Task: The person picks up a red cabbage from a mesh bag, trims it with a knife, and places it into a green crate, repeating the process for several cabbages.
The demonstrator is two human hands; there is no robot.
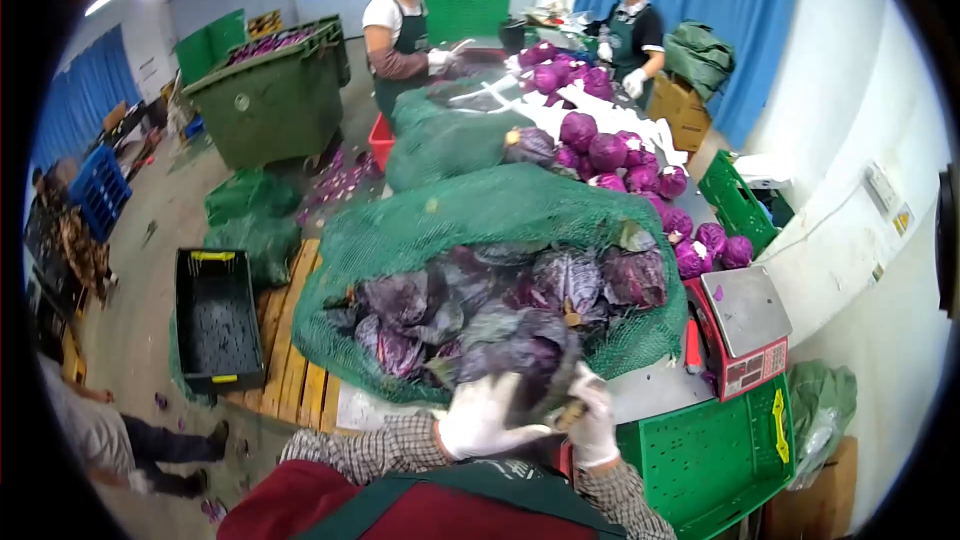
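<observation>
My left hand (488, 418), in a white glove, is pressed against the near side of a red cabbage (515, 345), its thumb reaching to the right. Dark outer leaves wrap that cabbage, which is blurred by motion. To its right, my gloved right hand (593, 418) is closed around a small yellowish-brown thing (570, 414) whose kind I cannot make out. Just beyond both hands lies a green mesh sack (480, 205), its mouth open towards me. Several leafy red cabbages (400, 298) fill the opening.
Trimmed cabbages (607, 152) are piled beyond the sack. A scale (742, 315) and a green crate (700, 465) sit at right; a black crate (218, 315) is on the left over a wooden pallet (290, 345). Co-workers (400, 35) stand at the far end near a green bin (265, 100).
</observation>
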